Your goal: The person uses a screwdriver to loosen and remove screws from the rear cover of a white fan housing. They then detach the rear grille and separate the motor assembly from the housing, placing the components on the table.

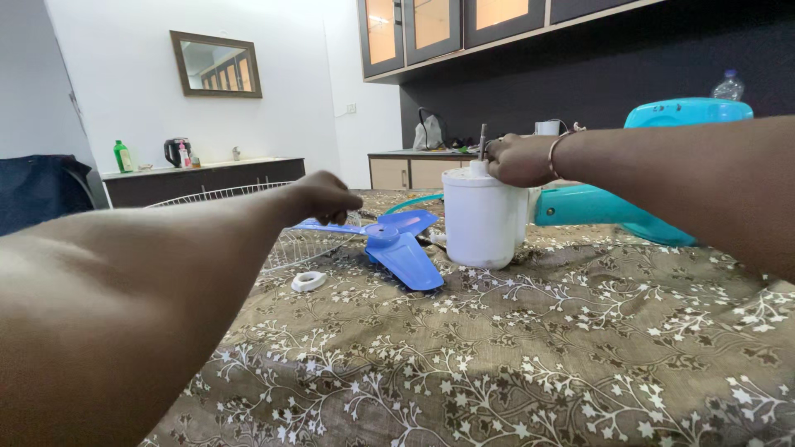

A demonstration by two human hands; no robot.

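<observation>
My left hand [327,199] reaches out over the bed and closes on one blade of a blue plastic fan blade [403,242] lying on the brown floral bedspread [530,364]. My right hand [517,159] grips the top of a white fan motor housing [480,217], beside its bare metal shaft [482,141], which sticks straight up. The motor housing stands just right of the fan blade.
A white wire fan guard [290,240] lies behind my left hand. A small white plastic ring cap [308,281] rests near the blade. A turquoise fan body [613,207] lies behind the motor. Counters with a kettle and a green bottle stand along the far wall.
</observation>
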